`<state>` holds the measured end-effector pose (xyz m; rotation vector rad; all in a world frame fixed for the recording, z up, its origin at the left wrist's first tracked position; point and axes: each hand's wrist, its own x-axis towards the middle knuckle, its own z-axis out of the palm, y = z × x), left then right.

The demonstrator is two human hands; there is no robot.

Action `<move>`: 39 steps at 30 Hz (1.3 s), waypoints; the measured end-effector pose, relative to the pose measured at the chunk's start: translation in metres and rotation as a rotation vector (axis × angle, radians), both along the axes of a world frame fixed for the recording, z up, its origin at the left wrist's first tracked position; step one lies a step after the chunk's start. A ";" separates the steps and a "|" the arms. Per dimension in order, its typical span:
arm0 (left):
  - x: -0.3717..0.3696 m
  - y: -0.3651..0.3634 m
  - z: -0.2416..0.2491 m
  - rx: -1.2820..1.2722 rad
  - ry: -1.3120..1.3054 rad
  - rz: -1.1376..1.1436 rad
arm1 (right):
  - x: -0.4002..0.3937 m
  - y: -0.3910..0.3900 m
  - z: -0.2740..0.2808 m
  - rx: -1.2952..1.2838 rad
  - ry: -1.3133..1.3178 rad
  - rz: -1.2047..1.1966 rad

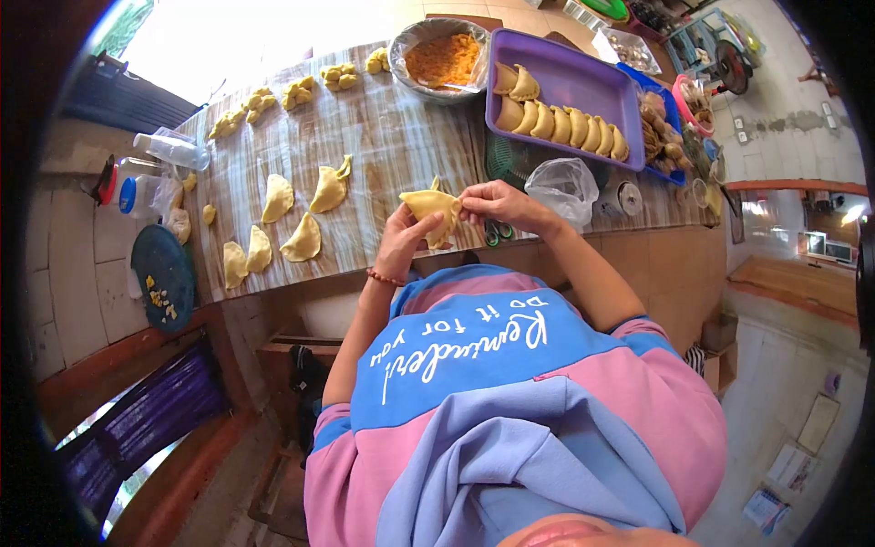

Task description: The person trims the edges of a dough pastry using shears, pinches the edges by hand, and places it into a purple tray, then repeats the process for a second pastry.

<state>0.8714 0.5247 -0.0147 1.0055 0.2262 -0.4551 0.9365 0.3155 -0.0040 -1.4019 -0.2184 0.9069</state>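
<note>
A half-moon dough turnover (427,203) is held up between my hands at the table's near edge. My left hand (407,239) is closed on its left side and underside. At its right edge, the fingertips of my right hand (499,206) pinch the dough. A strip of dough hangs below it, and a small tip sticks up on top. To the left, several folded turnovers (302,239) lie flat on the table; one of them (330,189) has a strip of dough jutting from its upper corner.
Dough lumps (297,93) line the far side of the table (383,137). A plastic-lined bowl (401,68) holds orange filling. The purple tray (583,77) carries crimped turnovers. Green-handled scissors (497,234) and a clear plastic bag (563,190) lie right of my hands. Bottles (178,150) stand left.
</note>
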 end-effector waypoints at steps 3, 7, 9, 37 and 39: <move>0.000 -0.001 -0.001 -0.016 0.015 -0.031 | 0.004 -0.002 0.003 -0.131 -0.062 0.097; 0.000 -0.002 0.003 -0.002 0.016 -0.067 | 0.003 0.005 0.000 -0.151 -0.115 0.064; 0.001 -0.001 0.004 0.004 0.008 -0.072 | 0.003 0.006 -0.002 -0.103 -0.109 0.056; 0.006 0.001 0.007 -0.020 -0.016 -0.110 | 0.011 0.007 0.009 -0.179 -0.093 0.091; 0.006 0.001 0.011 -0.015 -0.009 -0.122 | 0.009 0.011 0.005 -0.127 -0.060 0.066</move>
